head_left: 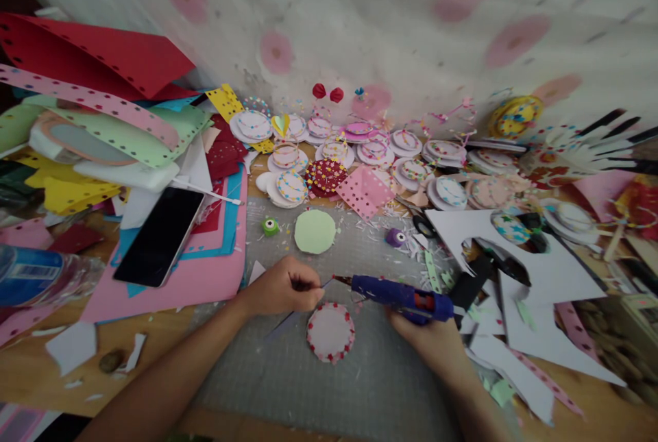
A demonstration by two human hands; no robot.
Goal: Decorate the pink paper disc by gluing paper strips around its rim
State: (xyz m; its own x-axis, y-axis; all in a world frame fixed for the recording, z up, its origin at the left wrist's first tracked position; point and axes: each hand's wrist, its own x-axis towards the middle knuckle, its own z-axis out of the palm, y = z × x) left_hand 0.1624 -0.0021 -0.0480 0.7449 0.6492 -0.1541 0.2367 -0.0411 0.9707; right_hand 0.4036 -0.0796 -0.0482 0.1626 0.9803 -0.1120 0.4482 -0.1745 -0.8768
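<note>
Nearest, the grey gridded mat [380, 394] on the wooden tabletop [169, 387] gives bare, flat room below the right hand [426, 339] and the left hand [288, 284]. Just nearer than the left fingertips lies a round white disc [331, 334], its rim set with small red shapes. The left hand pinches a thin bluish strip [327, 283] beside the metal tip of a blue plastic glue gun [401, 298], which the right hand grips. Left of the left hand, a glossy black phone [159, 236] lies on pink sheets [226, 271]; right of the right hand, cut white paper [539, 257] crowds the mat. Beyond the hands are a pale green disc [314, 231], then small decorated paper rounds [292, 186], closely packed.
</note>
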